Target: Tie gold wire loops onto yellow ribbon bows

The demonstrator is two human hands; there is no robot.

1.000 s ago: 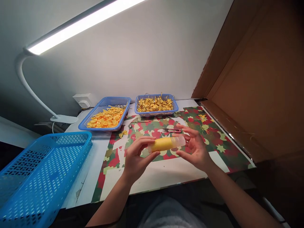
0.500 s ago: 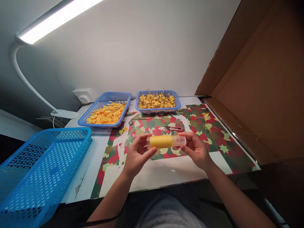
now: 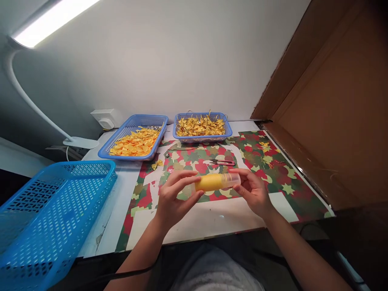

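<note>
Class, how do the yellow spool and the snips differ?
The spool is thick and mostly yellow; the snips are slim and partly pink. The left hand and right hand hold the spool, while the snips lie on the patterned sheet. Both run roughly crosswise in view.

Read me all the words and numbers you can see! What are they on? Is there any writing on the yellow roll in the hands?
There are none I can read.
Yellow roll: no writing shows.
Snips: no lettering shows.
Patterned sheet: tiny pinkish marks, too small and blurred to tell whether they are writing.
</note>
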